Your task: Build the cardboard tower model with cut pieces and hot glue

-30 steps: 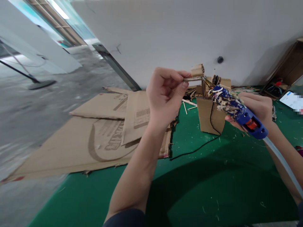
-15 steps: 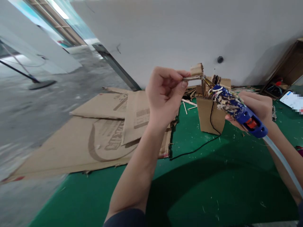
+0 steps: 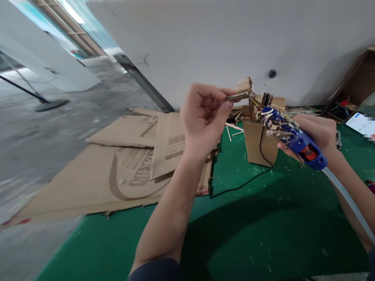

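Note:
Between thumb and fingers of my left hand (image 3: 208,113) is a small piece of cardboard (image 3: 244,86), held up off the table, with a thin layered strip along it. My right hand (image 3: 316,130) is closed around a blue hot glue gun (image 3: 288,130) coated in dried glue and scraps, a clear glue stick (image 3: 348,191) trailing from its back end. The gun's nozzle (image 3: 255,102) points at the right end of the piece, touching or nearly touching it. Behind the nozzle stands an upright cardboard box (image 3: 260,142), partly hidden by the gun.
Flattened cardboard sheets (image 3: 96,175) overhang the left side of the green tabletop (image 3: 249,234). A black cord (image 3: 243,185) runs down the box and across the table. Thin sticks (image 3: 230,132) lie behind. At right are a phone (image 3: 359,123) and a cardboard shelf (image 3: 351,88).
The glue gun has shifted slightly left and up along the end of the cardboard piece. The strip in my left hand has tilted a little; its grip is the same.

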A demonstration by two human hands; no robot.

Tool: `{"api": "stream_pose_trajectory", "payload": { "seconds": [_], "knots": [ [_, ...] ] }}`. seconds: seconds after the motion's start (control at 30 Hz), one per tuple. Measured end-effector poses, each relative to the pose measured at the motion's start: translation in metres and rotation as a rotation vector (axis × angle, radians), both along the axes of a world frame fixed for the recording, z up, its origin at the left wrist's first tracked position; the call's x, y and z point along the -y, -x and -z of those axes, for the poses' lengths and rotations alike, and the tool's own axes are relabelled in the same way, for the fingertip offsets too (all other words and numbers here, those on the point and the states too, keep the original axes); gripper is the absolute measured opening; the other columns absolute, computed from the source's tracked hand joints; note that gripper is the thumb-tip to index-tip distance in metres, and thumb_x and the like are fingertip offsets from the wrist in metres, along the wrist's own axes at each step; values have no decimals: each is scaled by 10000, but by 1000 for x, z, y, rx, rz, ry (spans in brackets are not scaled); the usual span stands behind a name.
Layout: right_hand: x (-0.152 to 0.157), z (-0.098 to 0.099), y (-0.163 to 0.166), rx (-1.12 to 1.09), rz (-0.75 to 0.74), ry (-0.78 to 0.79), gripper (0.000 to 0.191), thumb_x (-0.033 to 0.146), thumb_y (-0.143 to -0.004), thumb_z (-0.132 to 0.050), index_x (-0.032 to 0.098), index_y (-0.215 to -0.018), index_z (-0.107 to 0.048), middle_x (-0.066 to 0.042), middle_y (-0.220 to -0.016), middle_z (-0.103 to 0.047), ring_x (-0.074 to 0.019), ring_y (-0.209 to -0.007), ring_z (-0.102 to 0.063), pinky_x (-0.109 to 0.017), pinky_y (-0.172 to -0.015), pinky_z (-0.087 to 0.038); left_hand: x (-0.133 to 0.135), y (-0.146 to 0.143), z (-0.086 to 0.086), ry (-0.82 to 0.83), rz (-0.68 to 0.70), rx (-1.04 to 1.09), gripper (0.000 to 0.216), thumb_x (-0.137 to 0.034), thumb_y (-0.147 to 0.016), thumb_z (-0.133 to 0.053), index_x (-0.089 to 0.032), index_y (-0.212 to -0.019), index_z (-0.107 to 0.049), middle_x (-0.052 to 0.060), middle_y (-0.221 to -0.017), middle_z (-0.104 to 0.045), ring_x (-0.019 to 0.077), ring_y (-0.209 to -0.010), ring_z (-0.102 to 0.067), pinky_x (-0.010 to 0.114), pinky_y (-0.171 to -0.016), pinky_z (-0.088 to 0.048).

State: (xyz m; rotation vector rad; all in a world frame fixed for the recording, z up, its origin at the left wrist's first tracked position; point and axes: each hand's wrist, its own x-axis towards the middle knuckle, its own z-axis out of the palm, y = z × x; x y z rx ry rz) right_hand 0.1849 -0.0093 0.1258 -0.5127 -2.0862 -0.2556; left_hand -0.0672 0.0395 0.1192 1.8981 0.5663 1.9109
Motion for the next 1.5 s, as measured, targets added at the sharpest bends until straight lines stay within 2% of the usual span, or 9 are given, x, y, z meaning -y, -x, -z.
{"api": "stream_pose_trajectory", "payload": {
  "seconds": [0.1,0.2,0.3,0.47,0.63,0.83,1.13,1.33,1.5],
  "knots": [
    [-2,0,-1,-32,1,-34,93,250,-935,-588,229,-848,-562,10,-718,-624,-106,-624,-543,-231,-562,-421,1,0,-2,-3,38,26,294,-432,-878,-802,-240,-962,-597,-11,-994,-705,214,-1105,-758,391,-981,-638],
    [-2,-2,-2,-20,7,4,163,295,-917,-663,231,-824,-545,19,-690,-607,-109,-604,-542,-236,-551,-427,5,-2,-5,-21,67,54,239,-350,-884,-809,-234,-954,-611,-12,-998,-739,176,-1014,-777,340,-940,-644],
    [0,-6,-2,-31,9,30,201,330,-885,-718,227,-817,-559,35,-645,-575,-110,-569,-527,-244,-527,-415,9,-3,-6,-51,76,73,202,-315,-889,-805,-240,-954,-629,-19,-970,-765,157,-897,-784,308,-833,-663],
    [2,-6,0,-40,-20,59,213,336,-886,-717,226,-806,-553,24,-674,-586,-109,-588,-539,-242,-542,-424,14,-3,-7,19,70,118,150,-240,-869,-825,-237,-960,-706,-11,-876,-768,118,-745,-759,231,-691,-631],
    [2,-4,2,-28,-39,66,216,232,-865,-695,230,-783,-494,35,-683,-541,-93,-602,-496,-222,-553,-396,11,-1,-10,-168,68,121,169,-212,-883,-809,-248,-1045,-778,-19,-813,-764,79,-662,-741,159,-572,-587],
    [5,-5,0,-1,-48,88,106,153,-877,-577,238,-839,-527,26,-709,-552,-104,-612,-507,-231,-548,-378,19,3,-18,-185,-18,113,188,-301,-886,-818,-268,-1070,-796,-55,-800,-749,35,-615,-668,159,-584,-589],
    [-3,4,1,-22,-65,9,69,179,-859,-604,242,-886,-595,23,-717,-588,-114,-588,-525,-241,-514,-389,32,2,-24,-68,-62,161,169,-335,-868,-836,-293,-1029,-808,-69,-796,-729,54,-649,-645,252,-587,-570],
    [-1,5,2,-32,-37,-1,81,179,-851,-604,254,-875,-584,24,-714,-590,-117,-571,-516,-244,-497,-380,32,3,-24,-22,-14,150,173,-289,-876,-828,-266,-1046,-803,-72,-810,-738,52,-700,-680,247,-635,-565],
    [0,6,2,-27,4,-21,93,169,-848,-591,256,-878,-579,27,-710,-586,-116,-572,-511,-246,-510,-389,31,3,-23,-37,21,138,184,-287,-888,-804,-226,-1061,-807,-63,-826,-775,37,-685,-690,201,-612,-564]
  ]
}}
